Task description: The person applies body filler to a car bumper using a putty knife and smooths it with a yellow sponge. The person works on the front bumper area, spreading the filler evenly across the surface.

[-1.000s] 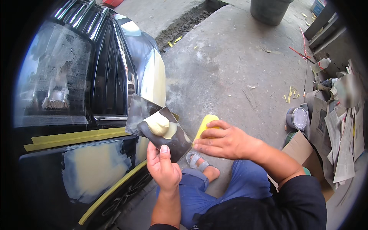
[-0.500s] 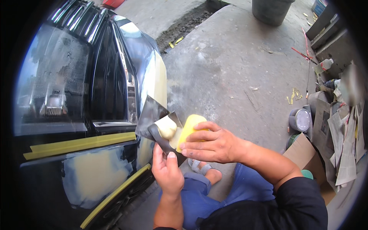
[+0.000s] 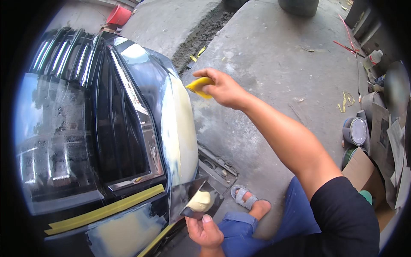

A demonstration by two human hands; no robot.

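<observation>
My left hand [image 3: 206, 232] grips a dark, bent metal putty plate [image 3: 181, 198] by its near edge, with the thumb on top. A lump of cream-coloured body filler [image 3: 201, 200] lies on that plate. Farther out, my right hand [image 3: 226, 91] pinches a flexible yellow spreader [image 3: 201, 87], its edge pointing left toward the car's rear corner. Cream filler [image 3: 183, 128] coats that curved body panel; the spreader appears apart from it. Below the window, another filler patch [image 3: 124, 231] covers part of the door, under a strip of yellow masking tape [image 3: 107, 209].
The black car [image 3: 64, 180] fills the left side. A trench [image 3: 201, 40] cuts the concrete floor beyond it. A red bucket [image 3: 119, 15] and a dark tub [image 3: 299, 7] stand far off. On the right are a paint can [image 3: 355, 130], cardboard [image 3: 358, 168] and a plastic bottle [image 3: 373, 59].
My right hand has left the plate and reached forward with the spreader, up beside the rear panel. The view has shifted, and the plate in my left hand now appears lower.
</observation>
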